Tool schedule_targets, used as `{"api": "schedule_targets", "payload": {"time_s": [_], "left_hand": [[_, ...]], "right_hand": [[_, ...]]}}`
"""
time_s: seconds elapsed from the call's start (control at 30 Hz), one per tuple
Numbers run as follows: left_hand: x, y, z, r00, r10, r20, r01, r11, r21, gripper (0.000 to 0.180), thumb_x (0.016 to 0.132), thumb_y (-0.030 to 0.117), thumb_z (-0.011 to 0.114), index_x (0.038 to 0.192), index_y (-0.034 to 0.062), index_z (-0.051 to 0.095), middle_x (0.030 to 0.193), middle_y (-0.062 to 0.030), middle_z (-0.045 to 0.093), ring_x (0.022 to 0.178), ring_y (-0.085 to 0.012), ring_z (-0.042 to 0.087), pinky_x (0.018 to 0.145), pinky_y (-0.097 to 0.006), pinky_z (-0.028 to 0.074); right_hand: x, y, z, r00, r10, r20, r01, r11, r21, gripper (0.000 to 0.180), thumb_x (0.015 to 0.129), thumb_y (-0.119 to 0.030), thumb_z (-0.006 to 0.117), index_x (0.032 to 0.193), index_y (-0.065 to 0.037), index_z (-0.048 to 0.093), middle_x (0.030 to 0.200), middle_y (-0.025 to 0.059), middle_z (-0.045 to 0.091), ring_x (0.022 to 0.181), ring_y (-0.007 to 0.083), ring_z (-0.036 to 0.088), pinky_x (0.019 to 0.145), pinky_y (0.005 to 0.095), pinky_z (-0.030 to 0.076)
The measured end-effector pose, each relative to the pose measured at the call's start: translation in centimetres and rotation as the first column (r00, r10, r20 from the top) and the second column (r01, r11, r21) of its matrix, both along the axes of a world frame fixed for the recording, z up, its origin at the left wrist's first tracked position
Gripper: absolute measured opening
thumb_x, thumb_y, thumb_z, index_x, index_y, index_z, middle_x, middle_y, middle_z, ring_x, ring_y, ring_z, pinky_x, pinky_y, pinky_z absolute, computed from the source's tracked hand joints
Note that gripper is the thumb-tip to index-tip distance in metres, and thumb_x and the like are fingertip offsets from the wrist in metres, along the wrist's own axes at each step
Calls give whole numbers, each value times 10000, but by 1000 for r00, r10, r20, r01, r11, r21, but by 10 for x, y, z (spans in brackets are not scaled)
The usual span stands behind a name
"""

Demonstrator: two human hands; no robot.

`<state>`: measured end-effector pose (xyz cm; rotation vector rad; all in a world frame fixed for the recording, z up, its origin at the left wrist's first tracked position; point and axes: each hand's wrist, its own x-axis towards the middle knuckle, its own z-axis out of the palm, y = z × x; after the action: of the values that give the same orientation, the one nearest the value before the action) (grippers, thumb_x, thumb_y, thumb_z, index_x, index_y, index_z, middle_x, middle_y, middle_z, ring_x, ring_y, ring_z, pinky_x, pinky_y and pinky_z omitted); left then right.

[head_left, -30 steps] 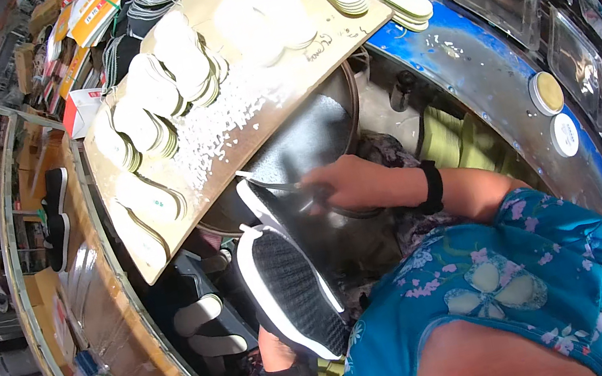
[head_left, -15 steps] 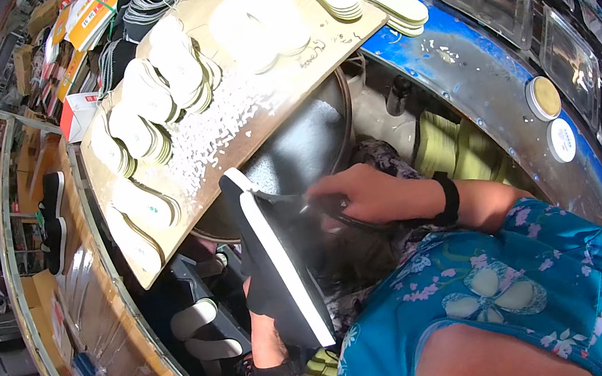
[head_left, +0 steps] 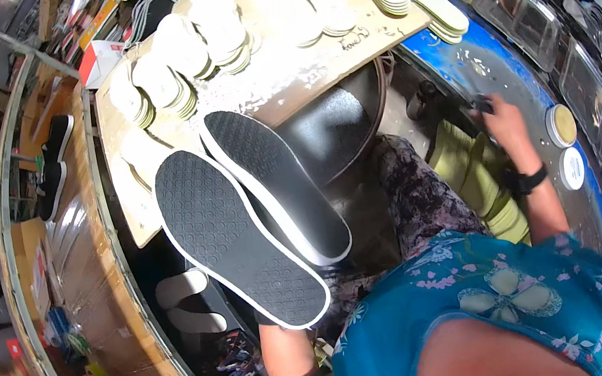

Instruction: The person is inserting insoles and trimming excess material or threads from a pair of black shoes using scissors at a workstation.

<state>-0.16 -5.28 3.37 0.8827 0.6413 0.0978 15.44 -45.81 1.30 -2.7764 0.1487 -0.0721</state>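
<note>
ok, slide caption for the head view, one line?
Two black, white-edged shoe soles face the camera beyond the left forearm, with the right hand at the blue-and-grey bench.

Black shoe soles [head_left: 239, 227], rubbery and matt with raised texture, glossy dark basin [head_left: 330, 126], smooth pale board [head_left: 328, 69], scuffed painted tabletop [head_left: 519, 97], clear shiny plastic boxes [head_left: 520, 16]

White insoles [head_left: 167, 91] stacked on a board [head_left: 335, 59]
A red-and-white box [head_left: 98, 62] sits by its far left corner; clear plastic boxes [head_left: 524, 12] lie far right.
</note>
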Motion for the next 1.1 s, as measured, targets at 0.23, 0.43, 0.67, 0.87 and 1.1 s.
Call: {"api": "schedule_targets", "payload": {"time_s": [0.23, 0.43, 0.67, 0.87, 1.1], "left_hand": [[6, -2, -6, 988, 87, 126, -80, 995, -58, 267, 873, 212, 509, 1052, 21, 564, 890, -65, 622, 775, -149, 599, 657, -247, 496], [-1, -1, -11, 970, 98, 224, -82, 993, -80, 239, 874, 192, 503, 1022, 19, 577, 864, -65, 625, 758, -141, 598, 644, -238, 494], [56, -3, 5, 975, -87, -206, 221, 258, 941, 260, 810, 145, 553, 914, -93, 558, 890, -210, 602, 788, -309, 596, 718, -357, 453], [68, 9, 63, 638, -358, -681, 688, -131, 714, 460, 826, 244, 582, 1126, -94, 495, 941, -213, 617, 809, -241, 621, 745, -300, 469], [229, -30, 90, 764, -479, -432, 304, -324, 896, 373, 800, 304, 584, 965, -30, 589, 857, -209, 618, 803, -350, 598, 714, -382, 466]], "right_hand": [[20, -147, -51, 973, -187, -133, 96, 857, -507, 352, 818, -307, 459, 1051, -68, 570, 954, 230, 602, 901, 359, 583, 761, 436, 462], [9, 23, 32, 971, 213, -104, -181, 950, 255, 460, 732, -243, 653, 1125, -32, 542, 982, 179, 619, 939, 282, 594, 809, 344, 459], [-22, 206, 40, 533, 801, 273, -646, 177, 743, 817, 656, -206, 710, 1322, -10, 279, 1292, 179, 385, 1188, 283, 380, 991, 379, 302], [34, 185, -4, 573, 818, -57, -716, 533, 450, 360, 691, -328, 637, 911, -42, 620, 940, 166, 582, 910, 327, 529, 799, 396, 432], [184, 165, 14, 566, 673, 476, -770, 638, 14, 318, 675, -158, 630, 966, -35, 592, 957, 151, 572, 922, 305, 541, 779, 382, 444]]}}
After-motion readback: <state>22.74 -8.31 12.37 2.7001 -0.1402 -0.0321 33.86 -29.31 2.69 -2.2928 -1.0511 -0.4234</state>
